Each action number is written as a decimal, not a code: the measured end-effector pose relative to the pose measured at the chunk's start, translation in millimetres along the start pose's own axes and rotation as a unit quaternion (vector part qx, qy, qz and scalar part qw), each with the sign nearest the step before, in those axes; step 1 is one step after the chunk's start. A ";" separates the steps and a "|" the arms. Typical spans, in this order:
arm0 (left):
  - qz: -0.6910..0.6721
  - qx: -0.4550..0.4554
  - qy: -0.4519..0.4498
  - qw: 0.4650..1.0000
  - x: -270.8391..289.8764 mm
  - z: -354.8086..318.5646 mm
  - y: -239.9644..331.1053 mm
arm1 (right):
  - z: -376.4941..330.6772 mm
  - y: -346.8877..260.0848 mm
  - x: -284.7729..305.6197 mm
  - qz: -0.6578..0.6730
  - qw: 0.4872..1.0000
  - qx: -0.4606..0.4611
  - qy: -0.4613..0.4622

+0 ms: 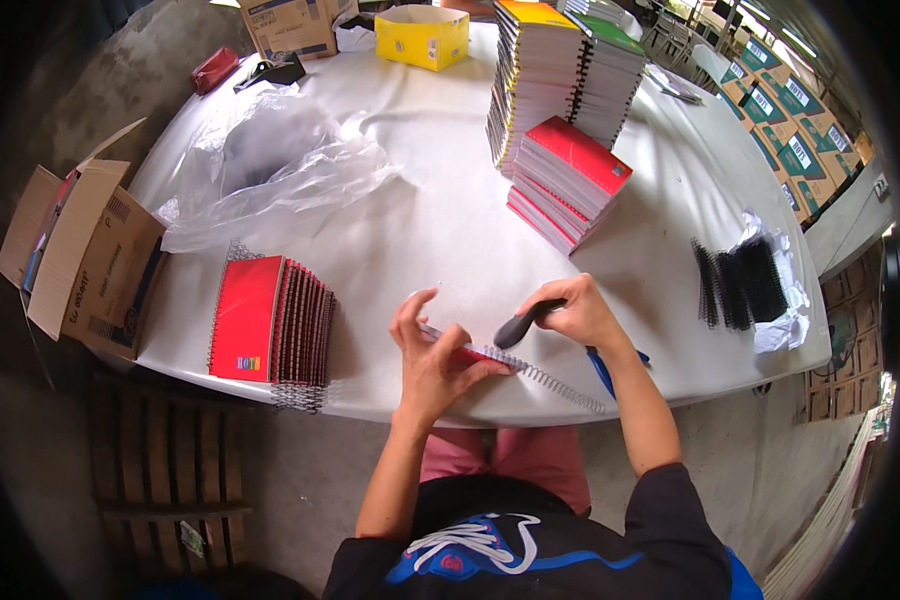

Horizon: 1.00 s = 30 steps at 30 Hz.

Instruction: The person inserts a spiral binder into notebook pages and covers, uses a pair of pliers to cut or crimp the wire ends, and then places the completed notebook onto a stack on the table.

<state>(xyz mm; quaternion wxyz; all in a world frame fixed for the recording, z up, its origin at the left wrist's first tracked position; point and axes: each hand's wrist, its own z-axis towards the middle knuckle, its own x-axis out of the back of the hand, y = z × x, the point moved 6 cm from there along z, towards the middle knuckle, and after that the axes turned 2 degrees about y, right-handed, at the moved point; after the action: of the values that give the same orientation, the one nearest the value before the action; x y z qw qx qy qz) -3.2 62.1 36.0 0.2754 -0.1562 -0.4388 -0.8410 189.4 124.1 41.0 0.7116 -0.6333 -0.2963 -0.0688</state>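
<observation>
My left hand (pixel 430 360) grips a red notebook (pixel 467 354) held on edge near the table's front, thumb and fingers on either side of it. A metal spiral coil (pixel 562 391) runs along the notebook's upper edge, and its loose end stretches out to the right. My right hand (pixel 584 318) is closed around a black tool (pixel 519 328) with a rounded, widened end. That end is at the coil beside the notebook; whether it touches cannot be made out. Under my right wrist lies a blue-handled tool (pixel 602 372), partly hidden by the forearm.
Red spiral notebooks (pixel 248 318) are stacked at left, beside an open cardboard box (pixel 107 262). Clear plastic (pixel 300 165) lies behind them. Red notebooks (pixel 572 180) and taller notebook stacks (pixel 538 75) stand far right of centre. Black coils (pixel 752 280) lie at right. A yellow box (pixel 422 38) stands at back.
</observation>
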 end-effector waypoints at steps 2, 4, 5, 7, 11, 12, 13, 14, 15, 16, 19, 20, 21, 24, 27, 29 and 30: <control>-0.039 0.014 0.011 0.999 -0.9 -0.8 -11.8 | -6.4 -10.9 -6.1 0.341 0.934 0.086 -0.070; -0.052 0.007 -0.017 0.998 -2.6 0.1 -19.0 | -7.0 -26.5 -25.0 0.072 0.984 0.111 -0.116; -0.094 0.031 -0.003 0.995 -4.9 0.2 -22.2 | 1.1 0.0 -28.7 0.084 0.992 0.020 -0.091; -0.072 0.006 -0.001 0.997 -3.7 1.6 -21.4 | 2.5 -5.2 -15.9 0.142 0.989 -0.002 -0.035; -0.099 0.047 0.004 0.994 -2.1 3.9 -19.7 | -0.8 -22.5 -24.6 0.089 0.992 0.053 -0.067; -0.132 0.070 0.010 0.989 -2.2 6.3 -21.4 | 6.1 -12.2 -18.0 0.011 1.000 0.001 -0.020; -0.110 0.049 0.013 0.993 -3.9 2.2 -24.9 | 6.9 -16.5 -10.0 -0.003 0.999 0.041 0.023; -0.117 0.042 0.007 0.992 -5.6 2.2 -28.1 | 4.2 -24.4 -14.0 0.047 0.995 0.088 -0.014; -0.123 0.042 -0.002 0.991 -6.5 -0.8 -31.5 | -2.4 -40.0 -21.3 0.100 0.985 0.131 -0.055; -0.129 0.042 -0.012 0.991 -7.0 -3.5 -33.7 | -7.3 -50.9 -27.3 0.153 0.968 0.173 -0.095; -0.132 0.020 -0.010 0.991 -5.8 -0.9 -29.5 | 11.3 -22.9 -21.6 -0.006 0.998 0.064 -0.015; -0.161 0.043 -0.010 0.986 -7.4 -1.7 -33.3 | 11.8 -21.0 -17.2 -0.007 0.998 0.065 0.010; -0.187 0.073 -0.008 0.980 -8.6 -6.5 -38.6 | 7.7 -30.8 -28.9 0.151 0.983 0.095 -0.042; -0.249 0.132 0.006 0.959 -13.1 -12.0 -45.5 | 10.8 -38.7 -43.9 0.019 0.990 0.130 -0.051; -0.266 0.107 0.013 0.958 -17.2 -11.2 -52.2 | 19.5 -26.2 -38.8 0.154 0.985 0.071 -0.029; -0.271 0.140 -0.002 0.952 -16.7 -13.1 -56.2 | 7.7 -57.0 -51.7 0.195 0.961 0.173 -0.089; -0.275 0.153 -0.018 0.949 -18.3 -11.3 -53.3 | 10.4 -47.0 -48.3 0.121 0.982 0.138 -0.053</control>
<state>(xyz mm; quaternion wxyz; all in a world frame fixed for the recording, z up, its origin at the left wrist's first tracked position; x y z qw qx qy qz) -20.8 83.5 -14.4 0.0458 -0.0001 -0.5932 -0.8037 124.3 111.6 57.1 0.7784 -0.5630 -0.2617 0.0926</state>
